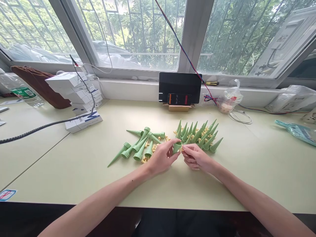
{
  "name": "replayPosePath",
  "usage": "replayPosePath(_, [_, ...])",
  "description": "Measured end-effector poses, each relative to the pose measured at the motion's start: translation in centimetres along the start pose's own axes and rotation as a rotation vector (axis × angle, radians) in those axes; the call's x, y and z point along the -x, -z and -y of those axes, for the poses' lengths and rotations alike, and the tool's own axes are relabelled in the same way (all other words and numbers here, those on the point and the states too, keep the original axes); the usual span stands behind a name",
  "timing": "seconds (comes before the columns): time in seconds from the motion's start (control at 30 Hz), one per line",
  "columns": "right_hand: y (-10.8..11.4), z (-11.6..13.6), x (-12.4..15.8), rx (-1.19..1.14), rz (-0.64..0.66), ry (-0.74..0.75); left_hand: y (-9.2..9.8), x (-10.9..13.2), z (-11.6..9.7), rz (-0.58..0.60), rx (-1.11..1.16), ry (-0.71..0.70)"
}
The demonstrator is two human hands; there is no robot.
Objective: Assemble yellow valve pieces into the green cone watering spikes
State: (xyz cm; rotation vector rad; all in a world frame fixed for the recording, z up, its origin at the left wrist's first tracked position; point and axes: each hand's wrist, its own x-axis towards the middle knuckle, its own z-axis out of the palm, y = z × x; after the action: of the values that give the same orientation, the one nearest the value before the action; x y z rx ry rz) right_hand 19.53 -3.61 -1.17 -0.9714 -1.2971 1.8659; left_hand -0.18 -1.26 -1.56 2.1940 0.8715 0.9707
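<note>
While the left hand (161, 157) pinched a green cone piece (176, 147) between thumb and fingers, the right hand (198, 158) had its thumb and index finger closed at the rim, apparently on a small yellow piece (182, 148); mostly hidden, so can't confirm the hold.

Key relation: cone sat left of the right fingertips, practically at them. Its open end was up and leaning right, toward the yellow piece; long axis looked steep, running down into the left grip. Tip not readable. Both hands near, right fingertips closest to the opening.

Left of the left hand: loose green spikes (140, 144) lying in a heap, axes mixed, some open ends facing near. Yellow bits (144, 160) mixed in. Left hand was the nearer one to that lot.

Far side of the right hand: upright green spikes (197, 135), packed, tips up, more yellow between them. Right hand nearer there.

Farther out on the table (61, 177): phone (179, 99) showing a timer, propped against a dark tablet (180, 83); white boxes (84, 121) stacked far left, bagged item (229, 100) far right.
</note>
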Motion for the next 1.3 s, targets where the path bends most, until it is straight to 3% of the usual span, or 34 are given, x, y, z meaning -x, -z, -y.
replayPosePath(0.67, [-0.32,0.12,-0.31,-0.008,-0.087,0.056,0.27,-0.39,-0.25,0.024,0.113,0.113])
replayPosePath(0.93, [0.04,0.05,-0.48,-0.093,-0.133,0.12,0.79,-0.53,0.25,-0.089,0.094,0.012])
replayPosePath(1.1, [-0.08,-0.04,-0.42,-0.036,-0.145,0.132,0.59,-0.15,0.46,-0.05,-0.065,-0.115])
replayPosePath(1.3, [-0.01,-0.42,-0.5,0.044,-0.146,0.153,0.5,-0.04,0.35,-0.003,-0.118,-0.063])
